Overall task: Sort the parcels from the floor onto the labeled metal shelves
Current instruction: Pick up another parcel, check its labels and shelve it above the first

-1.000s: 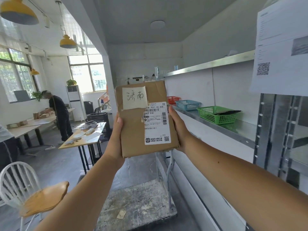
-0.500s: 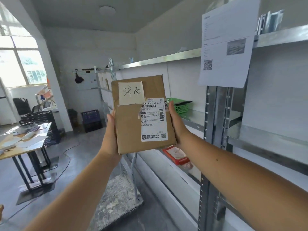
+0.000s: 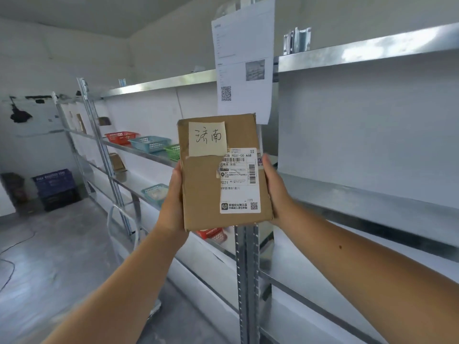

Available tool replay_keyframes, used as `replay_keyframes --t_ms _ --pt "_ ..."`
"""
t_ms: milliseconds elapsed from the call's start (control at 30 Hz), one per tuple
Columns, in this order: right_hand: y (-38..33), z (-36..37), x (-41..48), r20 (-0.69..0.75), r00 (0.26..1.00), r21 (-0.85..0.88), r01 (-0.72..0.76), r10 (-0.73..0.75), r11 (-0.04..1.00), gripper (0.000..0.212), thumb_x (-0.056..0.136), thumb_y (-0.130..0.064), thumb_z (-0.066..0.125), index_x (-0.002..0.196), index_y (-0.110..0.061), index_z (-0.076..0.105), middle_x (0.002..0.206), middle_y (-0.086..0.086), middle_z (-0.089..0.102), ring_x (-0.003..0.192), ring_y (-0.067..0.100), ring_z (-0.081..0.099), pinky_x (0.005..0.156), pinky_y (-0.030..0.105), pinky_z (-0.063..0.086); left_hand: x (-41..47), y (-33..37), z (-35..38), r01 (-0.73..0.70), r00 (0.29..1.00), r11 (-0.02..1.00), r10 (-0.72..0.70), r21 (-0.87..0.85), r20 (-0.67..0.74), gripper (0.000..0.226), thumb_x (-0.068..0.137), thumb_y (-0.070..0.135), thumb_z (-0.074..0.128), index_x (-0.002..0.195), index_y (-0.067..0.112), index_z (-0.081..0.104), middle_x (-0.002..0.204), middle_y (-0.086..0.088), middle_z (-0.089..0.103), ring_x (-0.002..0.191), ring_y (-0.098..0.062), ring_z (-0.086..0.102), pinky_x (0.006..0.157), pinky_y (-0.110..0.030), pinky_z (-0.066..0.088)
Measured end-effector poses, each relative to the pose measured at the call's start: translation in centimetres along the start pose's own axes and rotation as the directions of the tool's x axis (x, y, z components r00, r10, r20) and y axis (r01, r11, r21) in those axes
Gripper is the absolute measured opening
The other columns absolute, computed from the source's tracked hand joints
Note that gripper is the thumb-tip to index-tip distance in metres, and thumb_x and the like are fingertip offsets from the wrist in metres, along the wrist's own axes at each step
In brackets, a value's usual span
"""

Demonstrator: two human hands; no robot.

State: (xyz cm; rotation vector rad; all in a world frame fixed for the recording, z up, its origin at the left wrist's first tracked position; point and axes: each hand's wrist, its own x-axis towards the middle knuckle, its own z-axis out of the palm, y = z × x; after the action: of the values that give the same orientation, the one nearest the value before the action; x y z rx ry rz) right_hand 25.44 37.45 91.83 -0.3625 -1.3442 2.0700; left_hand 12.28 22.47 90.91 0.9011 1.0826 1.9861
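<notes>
A flat brown cardboard parcel [image 3: 201, 187] is held upright at arm's length in front of me. It carries a handwritten yellow note at the top and a white shipping label on its right half. My left hand [image 3: 172, 202] grips its left edge and my right hand [image 3: 275, 189] grips its right edge. Behind it stand the metal shelves [image 3: 372, 197], with a steel upright [image 3: 247, 269] directly below the parcel. A printed sheet with a QR code [image 3: 242, 58] hangs on that upright above the parcel.
Red [image 3: 119, 137], blue [image 3: 149, 143] and green [image 3: 173, 151] baskets sit on the middle shelf to the left. A teal basket [image 3: 155, 193] and a red one [image 3: 212, 233] rest on a lower shelf. Dark crates [image 3: 56, 188] stand by the far wall. A cable [image 3: 15, 247] lies on the concrete floor.
My view has turned right, away from the room with tables and toward the shelves. The parcel stays in both hands and now sits in front of the shelf upright.
</notes>
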Motion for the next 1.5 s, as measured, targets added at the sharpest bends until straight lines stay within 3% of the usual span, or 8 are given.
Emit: replay_keyframes --t_ms 167,300,667,833,1067,1200,1367,1500 --pt "-3.0 -5.0 -3.8 -0.047 0.999 0.021 0.01 -0.009 1.0 0.057 0.102 -0.063 0.035 0.118 -0.022 0.072 0.113 0.01 0.08 0.101 0.027 0.078 0.083 0.041 0.06 0.1 -3.2 5.2 0.016 0.996 0.999 -0.013 -0.028 0.091 0.069 0.107 0.059 0.021 0.147 0.019 0.059 0.123 -0.003 0.08 0.109 -0.02 0.078 0.079 -0.032 0.065" --pt "-4.5 -8.3 -6.1 -0.091 0.996 0.019 0.024 -0.023 1.0 0.059 0.103 -0.063 0.031 0.122 -0.023 0.07 0.114 0.008 0.08 0.101 0.026 0.078 0.081 0.04 0.06 0.0 -5.5 8.5 0.021 0.981 0.999 -0.012 -0.046 0.191 0.076 0.099 0.063 0.029 0.152 0.015 0.054 0.117 -0.009 0.08 0.092 -0.021 0.081 0.065 -0.029 0.065" --pt "-6.5 -12.5 -14.7 -0.27 0.963 -0.034 0.015 -0.024 0.999 0.068 0.101 -0.071 0.027 0.129 -0.027 0.069 0.119 0.007 0.078 0.1 0.029 0.078 0.069 0.039 0.063 -1.5 -9.0 13.7 0.156 0.923 0.987 -0.135 -0.03 0.361 0.074 0.103 0.069 0.031 0.161 0.025 0.045 0.153 -0.013 0.06 0.137 -0.035 0.061 0.104 -0.052 0.058" --pt "-8.0 -14.0 -19.9 -0.408 0.908 -0.099 0.058 -0.093 0.993 0.067 0.1 -0.072 0.027 0.128 -0.029 0.071 0.126 0.009 0.076 0.108 0.033 0.076 0.096 0.052 0.055 -3.0 -10.4 17.4 0.254 0.876 0.967 -0.227 -0.006 0.425 0.07 0.1 0.07 0.034 0.156 0.031 0.052 0.146 -0.007 0.067 0.134 -0.031 0.065 0.107 -0.052 0.055" --pt "-9.2 -17.2 -28.4 -0.525 0.837 -0.097 0.119 -0.152 0.988 0.073 0.097 -0.078 0.031 0.132 -0.029 0.071 0.137 0.012 0.07 0.122 0.04 0.068 0.114 0.068 0.038 -7.6 -11.5 24.2 0.327 0.799 0.944 -0.303 0.047 0.519 0.062 0.106 0.065 0.027 0.15 0.034 0.058 0.133 0.0 0.076 0.116 -0.021 0.076 0.076 -0.033 0.065" --pt "-10.5 -17.9 -34.1 -0.545 0.827 -0.11 0.093 -0.138 0.99 0.079 0.096 -0.08 0.019 0.128 -0.032 0.073 0.128 0.008 0.075 0.104 0.037 0.074 0.075 0.05 0.057 -10.8 -11.9 28.0 0.336 0.772 0.938 -0.327 0.088 0.545 0.061 0.107 0.065 0.027 0.15 0.034 0.058 0.138 0.0 0.074 0.118 -0.02 0.075 0.074 -0.031 0.065" --pt "-12.3 -19.6 -41.6 -0.555 0.807 -0.127 0.159 -0.203 0.979 0.077 0.095 -0.082 0.021 0.124 -0.036 0.076 0.135 0.007 0.072 0.123 0.04 0.067 0.108 0.072 0.035 -16.0 -12.5 33.7 0.33 0.738 0.935 -0.343 0.133 0.582 0.064 0.105 0.068 0.027 0.15 0.035 0.058 0.136 -0.001 0.075 0.111 -0.018 0.077 0.061 -0.028 0.062" --pt "-14.3 -20.9 -49.3 -0.608 0.764 -0.143 0.163 -0.217 0.976 0.08 0.098 -0.077 0.012 0.114 -0.036 0.078 0.115 0.0 0.08 0.097 0.024 0.079 0.07 0.047 0.063 -21.4 -13.8 39.2 0.352 0.732 0.926 -0.362 0.135 0.577 0.062 0.106 0.066 0.028 0.145 0.033 0.063 0.129 -0.001 0.078 0.106 -0.018 0.079 0.061 -0.028 0.063"
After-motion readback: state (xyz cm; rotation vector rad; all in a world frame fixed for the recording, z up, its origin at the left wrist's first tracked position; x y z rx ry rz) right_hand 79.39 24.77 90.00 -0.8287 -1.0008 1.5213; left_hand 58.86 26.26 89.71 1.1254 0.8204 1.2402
